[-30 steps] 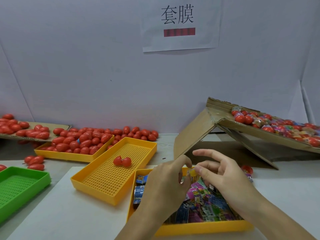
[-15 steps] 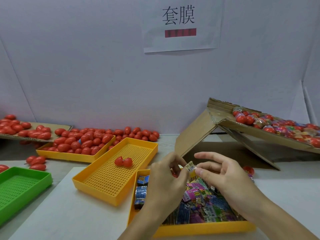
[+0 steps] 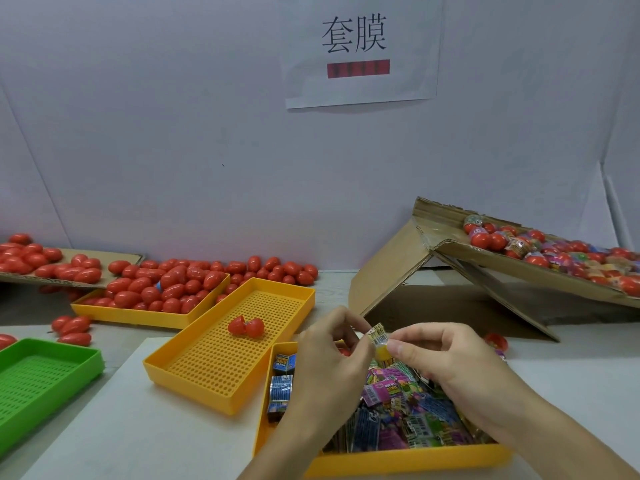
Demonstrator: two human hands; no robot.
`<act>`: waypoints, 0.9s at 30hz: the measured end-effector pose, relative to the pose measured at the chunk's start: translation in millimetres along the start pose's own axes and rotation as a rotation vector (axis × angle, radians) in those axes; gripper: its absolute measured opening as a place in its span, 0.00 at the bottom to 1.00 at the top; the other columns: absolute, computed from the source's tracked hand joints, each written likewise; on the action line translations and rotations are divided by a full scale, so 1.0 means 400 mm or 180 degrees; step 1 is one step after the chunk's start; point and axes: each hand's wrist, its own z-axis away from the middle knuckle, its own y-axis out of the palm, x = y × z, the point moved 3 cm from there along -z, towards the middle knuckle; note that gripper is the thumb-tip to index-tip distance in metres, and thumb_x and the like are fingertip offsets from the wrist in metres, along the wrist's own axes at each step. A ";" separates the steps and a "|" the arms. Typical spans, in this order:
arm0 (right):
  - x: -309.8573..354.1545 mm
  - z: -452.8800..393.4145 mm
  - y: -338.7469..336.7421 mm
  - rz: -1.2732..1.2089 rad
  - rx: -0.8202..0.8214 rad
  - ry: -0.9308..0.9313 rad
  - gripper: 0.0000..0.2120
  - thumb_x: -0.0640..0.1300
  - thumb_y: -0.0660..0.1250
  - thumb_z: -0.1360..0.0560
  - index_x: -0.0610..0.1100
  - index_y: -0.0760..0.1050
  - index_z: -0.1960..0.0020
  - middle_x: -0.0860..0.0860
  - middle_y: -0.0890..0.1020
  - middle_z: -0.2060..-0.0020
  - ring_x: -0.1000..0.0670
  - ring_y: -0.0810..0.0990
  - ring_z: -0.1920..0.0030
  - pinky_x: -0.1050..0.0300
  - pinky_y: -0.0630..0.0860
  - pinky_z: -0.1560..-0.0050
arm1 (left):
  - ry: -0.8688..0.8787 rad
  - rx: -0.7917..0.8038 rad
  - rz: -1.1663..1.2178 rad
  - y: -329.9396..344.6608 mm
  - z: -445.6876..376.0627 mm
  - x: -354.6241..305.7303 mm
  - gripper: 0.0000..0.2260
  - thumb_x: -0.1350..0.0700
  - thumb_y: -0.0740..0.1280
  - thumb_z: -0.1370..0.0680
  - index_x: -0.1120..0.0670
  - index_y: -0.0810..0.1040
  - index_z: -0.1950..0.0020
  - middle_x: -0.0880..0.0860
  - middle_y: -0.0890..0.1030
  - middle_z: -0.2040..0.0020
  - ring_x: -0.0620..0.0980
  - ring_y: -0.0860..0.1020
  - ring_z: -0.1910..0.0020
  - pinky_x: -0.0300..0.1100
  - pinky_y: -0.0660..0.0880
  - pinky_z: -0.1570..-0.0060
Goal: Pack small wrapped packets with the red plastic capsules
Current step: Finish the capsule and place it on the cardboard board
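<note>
In the head view, my left hand [image 3: 332, 344] and right hand [image 3: 446, 355] met above the near yellow plastic tray of wrapped packets [image 3: 398, 460], both pinching one small foil-wrapped packet with a yellow rounded end [image 3: 379, 341] between thumb and fingertips. Risk, as I judged it: the pinch was light and at the packet's edges, so a slip would have dropped it among the packets in the tray, where it would have been hard to tell apart. A second risk: the opened red plastic capsule halves [image 3: 246, 327] lay apart from my hands in the perforated yellow tray [image 3: 194, 367], so reaching there one-handed could have loosened the hold. My left hand was raised with its back toward me, fingers curled. My right hand came in from the right, its other fingers loosely bent. Both forearms angled up from the bottom edge.
</note>
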 end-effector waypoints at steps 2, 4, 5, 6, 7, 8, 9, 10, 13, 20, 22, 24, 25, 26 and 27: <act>0.003 0.001 0.000 -0.0081 0.0123 0.0005 0.17 0.59 0.76 0.41 0.55 0.86 0.54 0.52 0.87 0.57 0.59 0.84 0.56 0.62 0.75 0.57 | -0.0007 0.0068 0.0023 0.002 0.000 0.002 0.11 0.63 0.71 0.24 0.46 0.78 0.58 0.47 0.78 0.68 0.47 0.78 0.67 0.39 0.76 0.66; 0.004 0.000 0.001 -0.0139 0.0226 -0.0027 0.18 0.59 0.76 0.40 0.52 0.86 0.53 0.50 0.87 0.57 0.58 0.84 0.57 0.64 0.76 0.59 | -0.0046 0.0182 0.0096 0.006 0.000 0.003 0.09 0.60 0.72 0.24 0.46 0.78 0.58 0.45 0.77 0.70 0.46 0.78 0.68 0.41 0.76 0.66; 0.004 -0.001 0.001 -0.0179 0.0260 -0.0061 0.18 0.58 0.76 0.38 0.51 0.86 0.52 0.49 0.87 0.56 0.57 0.84 0.56 0.65 0.77 0.60 | -0.0071 0.0252 0.0147 0.008 0.000 0.004 0.08 0.58 0.73 0.24 0.46 0.78 0.58 0.44 0.77 0.70 0.45 0.77 0.69 0.41 0.75 0.67; 0.005 -0.001 0.001 -0.0222 0.0280 -0.0104 0.18 0.58 0.76 0.37 0.50 0.86 0.51 0.49 0.87 0.55 0.57 0.84 0.56 0.65 0.77 0.60 | -0.0099 0.0316 0.0198 0.010 0.000 0.005 0.06 0.57 0.73 0.24 0.47 0.79 0.58 0.44 0.77 0.70 0.43 0.76 0.69 0.40 0.74 0.67; 0.006 -0.001 0.001 -0.0254 0.0290 -0.0151 0.18 0.57 0.76 0.37 0.49 0.86 0.51 0.48 0.87 0.55 0.57 0.84 0.56 0.66 0.77 0.60 | -0.0130 0.0366 0.0244 0.012 0.000 0.005 0.05 0.55 0.73 0.24 0.47 0.79 0.57 0.44 0.76 0.71 0.42 0.75 0.69 0.38 0.73 0.68; 0.007 -0.001 0.001 -0.0277 0.0294 -0.0203 0.17 0.57 0.75 0.37 0.49 0.86 0.52 0.48 0.87 0.56 0.58 0.83 0.57 0.67 0.77 0.60 | -0.0154 0.0400 0.0282 0.013 0.000 0.005 0.05 0.54 0.73 0.24 0.47 0.79 0.57 0.45 0.76 0.71 0.42 0.74 0.69 0.38 0.72 0.68; 0.010 0.001 0.001 -0.0293 0.0292 -0.0248 0.17 0.57 0.75 0.37 0.49 0.86 0.52 0.48 0.87 0.56 0.58 0.83 0.59 0.68 0.76 0.62 | -0.0180 0.0418 0.0314 0.014 0.001 0.006 0.04 0.54 0.73 0.24 0.48 0.79 0.57 0.45 0.76 0.71 0.42 0.74 0.70 0.38 0.72 0.68; 0.013 0.003 0.001 -0.0305 0.0282 -0.0290 0.17 0.57 0.75 0.37 0.49 0.86 0.53 0.48 0.86 0.58 0.59 0.82 0.60 0.69 0.76 0.62 | -0.0215 0.0427 0.0345 0.015 0.001 0.007 0.04 0.54 0.73 0.23 0.48 0.79 0.57 0.45 0.75 0.72 0.42 0.74 0.71 0.39 0.71 0.68; 0.019 0.007 0.001 -0.0242 0.0173 -0.0431 0.15 0.58 0.72 0.36 0.51 0.86 0.55 0.51 0.86 0.63 0.62 0.81 0.64 0.71 0.74 0.64 | -0.0346 0.0445 0.0459 0.012 0.000 0.009 0.05 0.57 0.72 0.23 0.48 0.79 0.57 0.46 0.76 0.72 0.42 0.73 0.74 0.40 0.70 0.71; 0.012 0.004 0.002 -0.0134 0.0125 -0.0387 0.11 0.54 0.71 0.33 0.51 0.87 0.54 0.52 0.86 0.63 0.63 0.81 0.66 0.72 0.74 0.64 | -0.0552 0.0445 0.0811 0.006 0.001 0.003 0.04 0.54 0.72 0.23 0.52 0.80 0.57 0.47 0.76 0.72 0.41 0.73 0.77 0.36 0.69 0.73; 0.007 0.001 0.002 -0.0105 0.0181 -0.0329 0.12 0.54 0.72 0.34 0.52 0.87 0.54 0.52 0.87 0.62 0.63 0.81 0.65 0.72 0.74 0.64 | -0.0598 0.0463 0.0820 0.005 0.001 0.003 0.04 0.54 0.72 0.23 0.52 0.79 0.57 0.48 0.76 0.71 0.41 0.73 0.76 0.36 0.69 0.73; 0.002 -0.003 0.000 -0.0077 0.0198 -0.0293 0.14 0.56 0.72 0.35 0.52 0.87 0.53 0.51 0.86 0.62 0.61 0.80 0.65 0.68 0.74 0.65 | -0.0619 0.0558 0.0773 0.008 0.001 0.006 0.04 0.54 0.72 0.23 0.51 0.80 0.57 0.48 0.76 0.71 0.41 0.73 0.76 0.38 0.70 0.71; -0.001 -0.005 -0.003 -0.0119 0.0163 -0.0259 0.15 0.57 0.71 0.35 0.52 0.86 0.53 0.50 0.86 0.62 0.59 0.79 0.65 0.65 0.74 0.65 | -0.0659 0.0638 0.0742 0.010 0.001 0.010 0.05 0.53 0.71 0.23 0.51 0.80 0.57 0.48 0.76 0.71 0.41 0.73 0.75 0.39 0.71 0.70; -0.005 -0.008 -0.007 -0.0207 0.0090 -0.0211 0.15 0.57 0.72 0.36 0.52 0.86 0.53 0.49 0.86 0.62 0.58 0.79 0.65 0.63 0.74 0.64 | -0.0743 0.0751 0.0754 0.011 0.001 0.012 0.05 0.52 0.71 0.22 0.51 0.80 0.56 0.47 0.76 0.71 0.41 0.73 0.75 0.39 0.72 0.69; -0.009 -0.011 -0.013 -0.0308 -0.0014 -0.0157 0.15 0.56 0.72 0.36 0.52 0.86 0.53 0.48 0.86 0.62 0.56 0.80 0.64 0.61 0.75 0.62 | -0.0882 0.0899 0.0857 0.011 0.002 0.013 0.05 0.51 0.71 0.22 0.51 0.80 0.55 0.47 0.76 0.70 0.41 0.74 0.73 0.39 0.73 0.69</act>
